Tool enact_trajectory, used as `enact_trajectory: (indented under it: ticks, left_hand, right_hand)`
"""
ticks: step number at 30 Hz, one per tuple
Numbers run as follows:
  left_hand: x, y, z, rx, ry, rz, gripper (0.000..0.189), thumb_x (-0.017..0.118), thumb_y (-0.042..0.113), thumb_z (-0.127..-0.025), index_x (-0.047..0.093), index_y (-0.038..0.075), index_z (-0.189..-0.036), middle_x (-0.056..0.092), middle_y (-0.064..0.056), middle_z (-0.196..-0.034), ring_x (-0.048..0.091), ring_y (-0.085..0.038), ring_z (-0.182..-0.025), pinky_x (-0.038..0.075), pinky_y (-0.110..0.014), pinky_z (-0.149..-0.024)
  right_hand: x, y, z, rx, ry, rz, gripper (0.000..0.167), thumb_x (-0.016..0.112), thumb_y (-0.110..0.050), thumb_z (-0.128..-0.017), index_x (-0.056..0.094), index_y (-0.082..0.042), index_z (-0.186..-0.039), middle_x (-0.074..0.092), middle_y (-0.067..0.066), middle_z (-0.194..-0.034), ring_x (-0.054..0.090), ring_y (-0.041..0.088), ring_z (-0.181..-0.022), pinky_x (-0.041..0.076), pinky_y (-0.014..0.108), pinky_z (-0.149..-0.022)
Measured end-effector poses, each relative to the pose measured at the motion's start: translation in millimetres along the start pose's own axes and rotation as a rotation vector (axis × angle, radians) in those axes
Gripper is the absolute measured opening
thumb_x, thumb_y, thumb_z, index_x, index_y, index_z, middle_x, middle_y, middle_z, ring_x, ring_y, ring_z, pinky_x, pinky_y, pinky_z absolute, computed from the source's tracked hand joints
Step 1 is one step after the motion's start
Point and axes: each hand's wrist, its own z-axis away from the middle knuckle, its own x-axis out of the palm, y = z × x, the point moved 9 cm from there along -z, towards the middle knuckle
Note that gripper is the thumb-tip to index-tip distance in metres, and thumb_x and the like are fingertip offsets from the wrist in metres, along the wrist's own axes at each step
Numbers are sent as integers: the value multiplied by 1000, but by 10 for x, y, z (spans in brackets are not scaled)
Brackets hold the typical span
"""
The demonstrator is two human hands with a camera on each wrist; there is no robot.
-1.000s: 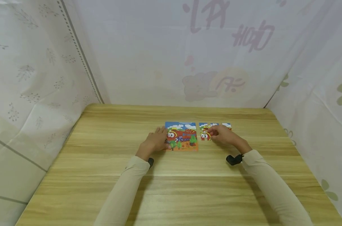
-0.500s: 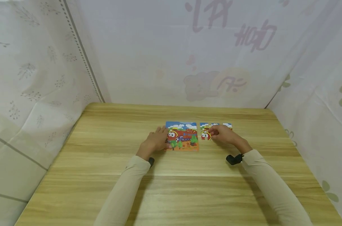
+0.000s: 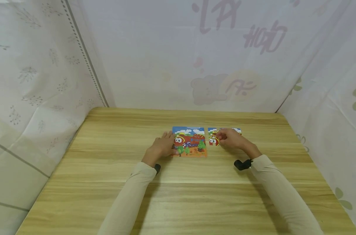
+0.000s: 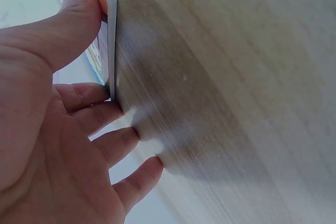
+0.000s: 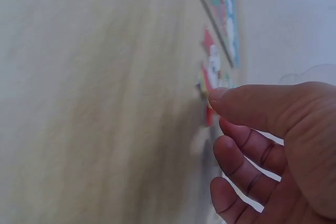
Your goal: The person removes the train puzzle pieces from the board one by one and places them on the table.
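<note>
A square picture board (image 3: 189,142) of a red cartoon train lies flat on the table in the head view. My left hand (image 3: 164,145) rests along its left edge; in the left wrist view the thumb lies on the board's face and the extended fingertips touch the edge and the tabletop. To the board's right, my right hand (image 3: 232,138) pinches a jigsaw puzzle piece (image 3: 213,141) showing the train's eyes. Its thumb covers part of the red piece (image 5: 208,77) in the right wrist view, which is blurred. Just behind lies a blue-and-white sky piece (image 3: 211,130).
Another sky piece (image 3: 238,130) shows beyond the right hand, and one more is mostly hidden by that hand. The wooden table (image 3: 184,202) ends at a printed cloth wall (image 3: 154,65) behind, with more cloth at both sides.
The right hand has shifted very slightly left, and less of the middle sky piece shows behind it. The left hand and the board have stayed put.
</note>
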Motion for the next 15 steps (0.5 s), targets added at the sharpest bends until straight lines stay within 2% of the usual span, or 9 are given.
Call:
enact_trajectory:
  ticks: [7, 15]
  left_hand:
    - [-8, 2, 10, 4, 5, -2, 85, 67, 38, -93, 24, -1, -155, 13, -20, -164, 11, -38, -152, 23, -59, -118]
    - [-2, 3, 8, 3, 5, -6, 86, 67, 39, -93, 24, -1, -155, 13, -20, -164, 11, -38, -152, 22, -58, -118]
  right_hand:
    - [-47, -165, -76, -21, 12, 8, 26, 61, -8, -96, 64, 0, -120, 67, 11, -99, 63, 22, -84, 54, 36, -72]
    - [126, -452, -262, -96, -17, 29, 29, 62, -11, -97, 64, 2, -124, 69, 16, -109, 66, 26, -94, 56, 39, -78]
